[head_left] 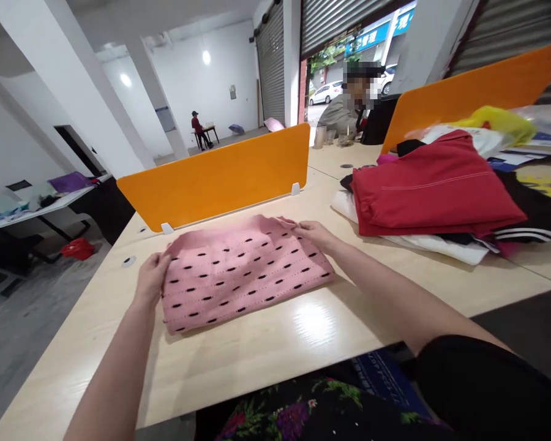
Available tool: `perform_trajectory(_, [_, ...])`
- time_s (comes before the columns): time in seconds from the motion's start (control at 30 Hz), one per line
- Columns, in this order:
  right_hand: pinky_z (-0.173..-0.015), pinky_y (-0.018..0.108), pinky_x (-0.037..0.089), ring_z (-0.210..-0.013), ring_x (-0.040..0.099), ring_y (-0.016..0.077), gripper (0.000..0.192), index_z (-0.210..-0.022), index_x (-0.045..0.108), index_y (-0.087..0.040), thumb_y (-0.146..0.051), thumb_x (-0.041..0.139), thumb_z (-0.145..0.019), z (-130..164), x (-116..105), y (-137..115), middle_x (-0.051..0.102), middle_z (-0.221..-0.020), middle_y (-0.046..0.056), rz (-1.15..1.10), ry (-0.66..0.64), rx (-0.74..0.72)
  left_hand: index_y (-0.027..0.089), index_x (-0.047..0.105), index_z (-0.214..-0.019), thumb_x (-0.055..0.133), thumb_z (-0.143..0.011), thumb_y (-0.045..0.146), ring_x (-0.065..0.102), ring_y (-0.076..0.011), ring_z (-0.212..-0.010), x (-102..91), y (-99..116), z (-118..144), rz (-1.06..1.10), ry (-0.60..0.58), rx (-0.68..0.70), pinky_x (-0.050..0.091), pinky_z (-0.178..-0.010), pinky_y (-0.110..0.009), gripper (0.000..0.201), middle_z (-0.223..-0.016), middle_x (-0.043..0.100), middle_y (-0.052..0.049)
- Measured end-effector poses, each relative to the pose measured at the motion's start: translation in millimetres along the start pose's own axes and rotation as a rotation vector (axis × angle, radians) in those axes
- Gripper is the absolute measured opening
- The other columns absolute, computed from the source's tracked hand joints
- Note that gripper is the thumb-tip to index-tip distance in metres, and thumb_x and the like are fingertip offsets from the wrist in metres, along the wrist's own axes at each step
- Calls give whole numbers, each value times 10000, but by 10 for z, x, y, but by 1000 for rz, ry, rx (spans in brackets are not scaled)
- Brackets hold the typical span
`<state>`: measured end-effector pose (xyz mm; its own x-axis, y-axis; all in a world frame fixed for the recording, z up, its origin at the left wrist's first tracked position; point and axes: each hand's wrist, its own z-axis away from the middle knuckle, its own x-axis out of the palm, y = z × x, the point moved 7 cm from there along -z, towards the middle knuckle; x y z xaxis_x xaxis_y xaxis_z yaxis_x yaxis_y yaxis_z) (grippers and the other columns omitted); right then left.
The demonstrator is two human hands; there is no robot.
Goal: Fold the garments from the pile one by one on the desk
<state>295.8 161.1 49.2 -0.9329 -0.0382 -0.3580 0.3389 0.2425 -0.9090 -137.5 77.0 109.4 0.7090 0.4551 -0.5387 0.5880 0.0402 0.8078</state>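
Observation:
A pink knit garment (243, 278) with rows of small black dashes lies folded into a wide rectangle on the pale wooden table (275, 367). Its far edge is lifted slightly and looks wavy. My left hand (152, 275) is closed on the garment's left edge, close to the far corner. At the far right corner, my right hand (314, 234) pinches the fabric between thumb and fingers. Whether the piece is a sweater or something else cannot be made out from the fold.
An orange divider (220, 177) stands behind the garment. To the right lies a pile of clothes topped by a red garment (436, 184), with a yellow bag (500, 125) behind. Another person (344, 113) sits across the table near cups. A red basin (77, 248) is on the floor at left.

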Motion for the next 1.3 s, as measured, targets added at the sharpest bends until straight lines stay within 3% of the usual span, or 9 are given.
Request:
perform_trajectory(0.1, [-604,269,376,-649,523,179,432,-622,554,-195,-618,557,-709,-168,118,322,569,-618,4,223,127,93,183,586,-730,586,-661,518,584,-211,-716,393,-351,-228,-132,-36,-142,440,-650,-295,341,-673,620,-22])
perform_trajectory(0.2, [-588,255,352,-655,530,179,376,-668,546,-212,-583,564,-727,-144,150,455,574,-634,-10,365,165,66,186,603,-759,586,-671,537,601,-226,-743,534,-608,-204,-166,-74,-158,440,-664,-307,363,-717,648,-40])
perform_trajectory(0.33, [-592,253,352,-686,547,188,279,-730,562,-215,-482,520,-800,-71,137,435,616,-703,9,451,194,42,203,590,-776,590,-705,497,599,-218,-702,471,-743,-97,-241,-116,-157,429,-632,-295,303,-684,638,-17])
perform_trajectory(0.5, [-619,260,357,-756,586,203,289,-904,588,-211,-389,361,-925,-47,84,313,665,-792,45,546,356,24,224,522,-880,352,-887,463,593,-248,-790,309,-734,-28,-435,89,-131,410,-657,-322,293,-804,639,-62])
perform_trajectory(0.7, [-641,285,360,-831,611,223,309,-1013,615,-200,-400,388,-948,-120,192,391,691,-948,90,830,212,201,214,533,-987,339,-911,447,621,-297,-854,512,-732,-54,-755,-3,-182,441,-689,-383,312,-943,654,-127])
perform_trajectory(0.9, [-809,372,404,-1069,527,294,430,-1104,591,-145,-468,346,-962,-61,175,274,585,-1141,180,1006,291,212,106,486,-1143,360,-920,414,533,-330,-1080,493,-537,21,-918,211,-86,465,-792,-444,400,-1140,568,-198])
perform_trajectory(1.03, [-789,365,427,-1028,567,291,470,-1157,572,-124,-443,274,-983,-33,209,351,581,-1138,191,992,167,293,99,520,-1103,269,-952,389,594,-307,-974,544,-622,68,-934,56,-112,480,-737,-405,412,-1093,596,-185])
perform_trajectory(1.2, [-755,352,439,-926,622,269,411,-1183,567,-163,-377,272,-993,115,190,337,630,-1072,159,988,19,214,120,540,-1057,270,-956,382,633,-299,-861,415,-753,274,-946,-58,-130,477,-678,-392,390,-1030,626,-155])
perform_trajectory(1.3, [-785,386,436,-939,621,285,283,-1097,613,-130,-230,391,-953,165,143,190,640,-1023,183,1029,-14,183,114,549,-1042,304,-947,366,603,-323,-928,295,-580,365,-1065,-18,4,467,-741,-424,364,-1055,597,-164])
